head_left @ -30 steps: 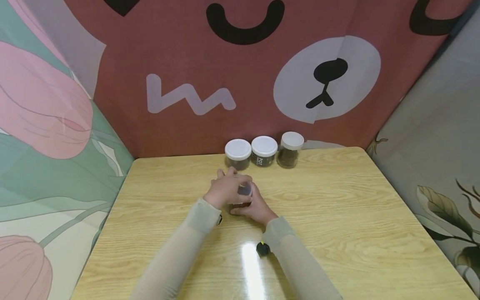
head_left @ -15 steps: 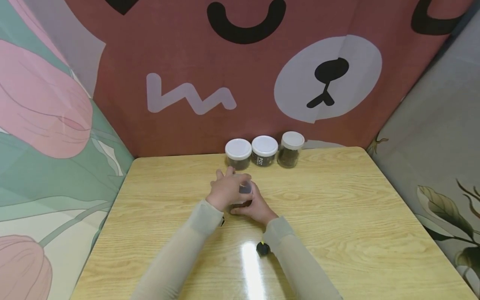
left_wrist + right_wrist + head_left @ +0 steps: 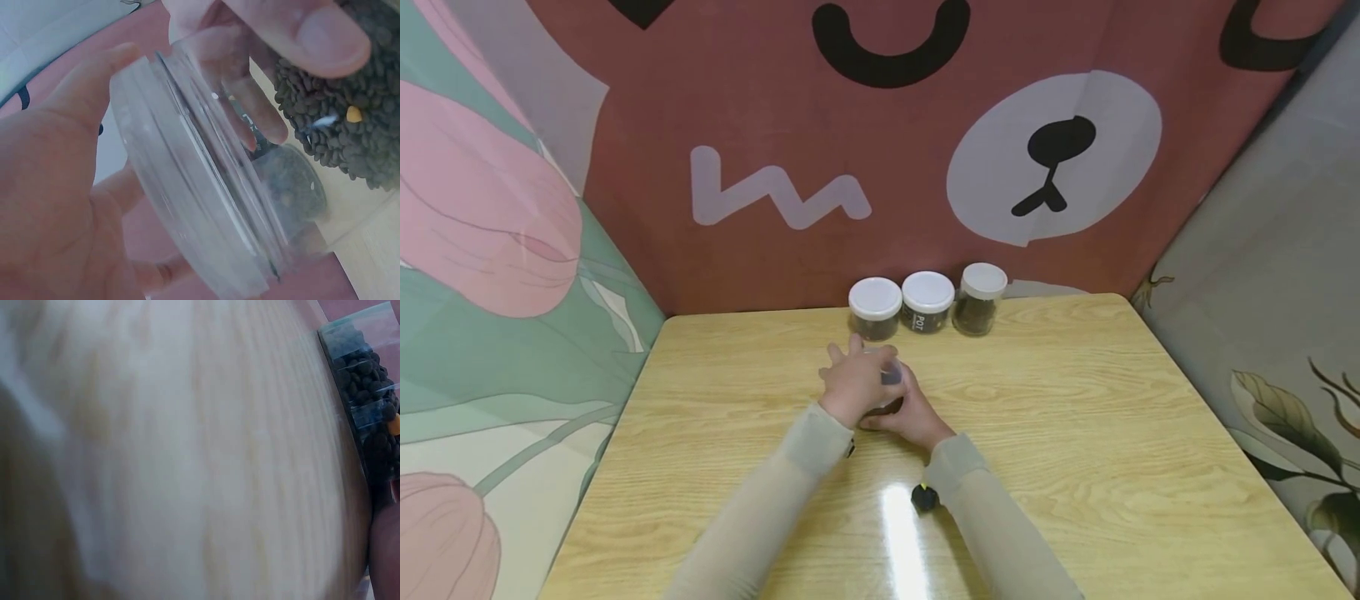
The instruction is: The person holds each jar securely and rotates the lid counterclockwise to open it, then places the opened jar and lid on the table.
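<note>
One clear jar (image 3: 891, 407) is mid-frame, the left hand (image 3: 852, 385) curled round its pale lid (image 3: 172, 178), the right hand (image 3: 917, 415) gripping its body. I'd guess it's stiff, fairly light, slick-walled, maybe breakable; best held low, with the lid taken by its rim. Dark pellets (image 3: 359, 147) inside, too many to count. Three other lidded jars (image 3: 927, 310) stand upper centre on one table (image 3: 1097, 442).

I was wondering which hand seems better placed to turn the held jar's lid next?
Probably the left hand: it curls around the lid, palm facing it. The right hand grips the jar below the lid, so it looks better suited to steadying.
</note>
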A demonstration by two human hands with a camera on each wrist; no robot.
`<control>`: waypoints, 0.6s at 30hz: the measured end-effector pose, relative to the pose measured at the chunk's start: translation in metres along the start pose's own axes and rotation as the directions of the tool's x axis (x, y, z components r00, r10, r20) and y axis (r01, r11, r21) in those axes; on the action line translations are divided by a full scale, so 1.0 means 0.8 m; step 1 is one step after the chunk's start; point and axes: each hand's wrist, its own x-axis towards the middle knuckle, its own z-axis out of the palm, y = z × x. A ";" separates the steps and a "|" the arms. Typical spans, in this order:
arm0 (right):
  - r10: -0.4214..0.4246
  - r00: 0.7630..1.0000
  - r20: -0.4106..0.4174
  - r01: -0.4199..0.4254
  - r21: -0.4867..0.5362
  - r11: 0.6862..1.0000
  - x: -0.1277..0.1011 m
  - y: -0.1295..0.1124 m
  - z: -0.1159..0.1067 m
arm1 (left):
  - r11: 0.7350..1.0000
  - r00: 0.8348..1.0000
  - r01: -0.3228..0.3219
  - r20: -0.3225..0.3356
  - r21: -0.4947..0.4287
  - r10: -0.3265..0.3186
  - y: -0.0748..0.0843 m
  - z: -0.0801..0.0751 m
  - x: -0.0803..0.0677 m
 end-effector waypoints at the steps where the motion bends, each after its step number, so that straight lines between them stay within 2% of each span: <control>1: -0.002 1.000 -0.005 0.002 -0.010 1.000 0.000 -0.001 0.000 | 1.000 1.000 0.010 -0.005 0.000 -0.010 0.001 0.000 -0.001; 9: 0.006 1.000 0.005 -0.006 -0.022 1.000 0.000 -0.001 0.000 | 0.996 0.996 0.088 -0.011 0.010 -0.088 0.008 0.004 0.001; 14: 0.004 1.000 0.001 -0.003 -0.025 1.000 0.009 0.025 0.001 | 0.993 0.993 0.112 -0.023 0.023 -0.112 0.010 0.007 0.003; 18: -0.016 1.000 -0.025 0.014 -0.066 0.998 0.015 0.042 0.002 | 0.990 0.990 0.136 -0.030 0.025 -0.135 0.013 0.007 0.003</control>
